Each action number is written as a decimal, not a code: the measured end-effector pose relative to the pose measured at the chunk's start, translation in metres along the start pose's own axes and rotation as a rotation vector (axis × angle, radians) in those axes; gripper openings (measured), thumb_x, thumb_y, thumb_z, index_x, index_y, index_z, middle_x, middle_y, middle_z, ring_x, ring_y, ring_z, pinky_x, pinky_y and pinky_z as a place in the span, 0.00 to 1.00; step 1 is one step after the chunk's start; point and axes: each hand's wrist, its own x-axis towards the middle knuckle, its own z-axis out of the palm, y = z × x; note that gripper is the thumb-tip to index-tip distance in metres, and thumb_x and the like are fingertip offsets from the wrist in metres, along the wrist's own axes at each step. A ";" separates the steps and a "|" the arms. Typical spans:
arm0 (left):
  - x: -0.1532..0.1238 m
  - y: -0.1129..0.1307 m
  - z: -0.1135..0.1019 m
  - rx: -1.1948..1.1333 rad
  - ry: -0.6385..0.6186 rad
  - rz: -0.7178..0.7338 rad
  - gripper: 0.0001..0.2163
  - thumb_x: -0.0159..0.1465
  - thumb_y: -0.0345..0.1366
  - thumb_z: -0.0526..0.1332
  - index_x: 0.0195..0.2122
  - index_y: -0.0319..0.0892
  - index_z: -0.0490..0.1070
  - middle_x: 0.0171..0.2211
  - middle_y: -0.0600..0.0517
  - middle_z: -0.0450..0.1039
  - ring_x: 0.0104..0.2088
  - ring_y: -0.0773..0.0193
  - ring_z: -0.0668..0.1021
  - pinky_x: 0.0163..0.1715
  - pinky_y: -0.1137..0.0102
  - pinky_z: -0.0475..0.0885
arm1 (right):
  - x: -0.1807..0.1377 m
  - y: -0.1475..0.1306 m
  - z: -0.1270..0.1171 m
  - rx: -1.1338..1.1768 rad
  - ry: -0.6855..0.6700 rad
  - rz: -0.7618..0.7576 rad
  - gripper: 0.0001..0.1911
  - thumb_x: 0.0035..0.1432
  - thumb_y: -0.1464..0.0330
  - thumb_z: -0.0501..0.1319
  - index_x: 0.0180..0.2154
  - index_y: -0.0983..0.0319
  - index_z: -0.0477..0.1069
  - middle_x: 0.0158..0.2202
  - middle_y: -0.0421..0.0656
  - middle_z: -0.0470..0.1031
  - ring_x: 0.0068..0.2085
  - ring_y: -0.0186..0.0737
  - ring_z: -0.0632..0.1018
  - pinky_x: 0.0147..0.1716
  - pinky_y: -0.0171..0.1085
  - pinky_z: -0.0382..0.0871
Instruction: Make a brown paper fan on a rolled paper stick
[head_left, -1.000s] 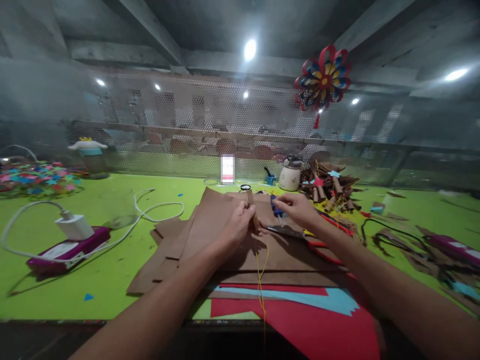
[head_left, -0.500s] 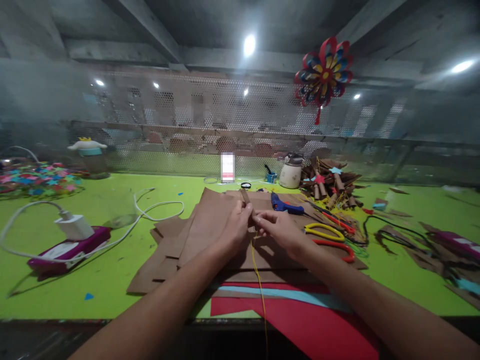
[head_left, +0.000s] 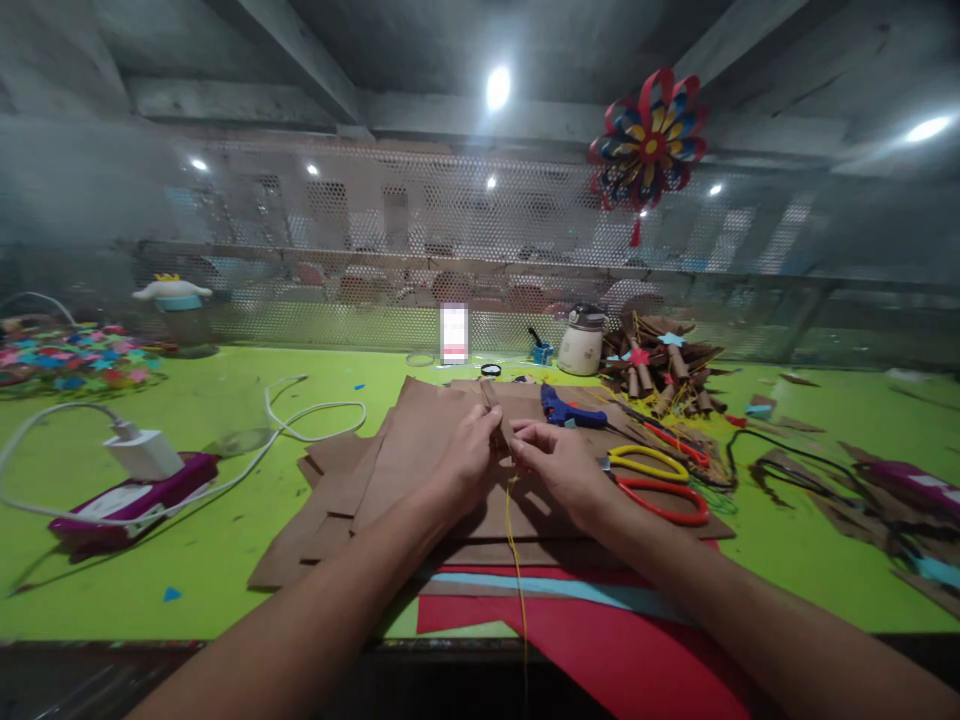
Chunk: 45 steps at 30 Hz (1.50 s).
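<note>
Between my two hands is a small strip of brown paper [head_left: 504,432], folded or rolled. My left hand [head_left: 474,450] grips it from the left, fingers closed. The fingertips of my right hand [head_left: 551,458] pinch its lower right edge. A yellow string [head_left: 514,540] hangs from it, down over the table's front edge. Beneath both hands lies a stack of brown paper sheets [head_left: 420,440]. Red paper [head_left: 600,640] and a light blue strip [head_left: 555,586] stick out under the stack in front. To the right are a blue glue gun [head_left: 574,412] and red-and-yellow-handled scissors [head_left: 664,502].
A pile of brown paper rolls with stars [head_left: 667,370] lies at back right, beside a white jar [head_left: 582,342]. At left are a purple power strip [head_left: 135,505], a white cable [head_left: 322,406] and many colored paper stars [head_left: 82,355]. A phone [head_left: 454,333] stands at the back.
My right hand has shifted slightly, its fingers now lower on the brown paper strip. More of the strip shows between my hands. The rest of the table looks the same.
</note>
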 end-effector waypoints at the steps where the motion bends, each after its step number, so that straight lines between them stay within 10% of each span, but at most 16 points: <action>1: 0.000 0.000 0.001 -0.016 0.005 -0.008 0.06 0.60 0.34 0.55 0.28 0.41 0.58 0.21 0.56 0.66 0.20 0.71 0.71 0.24 0.75 0.68 | 0.000 0.002 0.000 -0.009 0.000 -0.019 0.10 0.46 0.62 0.63 0.25 0.64 0.73 0.39 0.45 0.75 0.32 0.36 0.72 0.30 0.35 0.65; 14: -0.007 0.013 0.008 -0.072 0.004 -0.076 0.07 0.63 0.33 0.52 0.29 0.42 0.56 0.23 0.55 0.71 0.16 0.72 0.69 0.17 0.78 0.62 | -0.007 0.001 0.001 -0.081 -0.005 -0.090 0.16 0.51 0.57 0.60 0.32 0.64 0.75 0.43 0.48 0.74 0.38 0.41 0.74 0.35 0.37 0.67; 22: -0.006 0.008 0.005 -0.119 -0.033 -0.029 0.09 0.58 0.36 0.59 0.28 0.41 0.58 0.21 0.57 0.67 0.19 0.71 0.70 0.21 0.76 0.65 | 0.003 -0.001 0.003 -0.006 0.068 -0.002 0.24 0.51 0.50 0.57 0.31 0.66 0.73 0.27 0.43 0.73 0.28 0.36 0.70 0.27 0.34 0.62; 39: 0.001 -0.001 -0.004 -0.103 0.019 -0.029 0.10 0.55 0.36 0.61 0.26 0.41 0.59 0.20 0.57 0.66 0.20 0.71 0.71 0.20 0.77 0.64 | 0.010 0.021 0.008 -0.279 0.027 -0.241 0.10 0.53 0.68 0.55 0.34 0.63 0.72 0.40 0.47 0.76 0.38 0.41 0.76 0.38 0.38 0.68; 45: -0.003 0.018 -0.004 -0.155 0.051 -0.100 0.04 0.61 0.34 0.55 0.31 0.40 0.62 0.30 0.46 0.75 0.25 0.64 0.76 0.25 0.68 0.72 | -0.004 0.014 0.010 -0.245 0.001 -0.181 0.13 0.49 0.71 0.57 0.39 0.63 0.72 0.31 0.42 0.74 0.31 0.37 0.73 0.31 0.36 0.68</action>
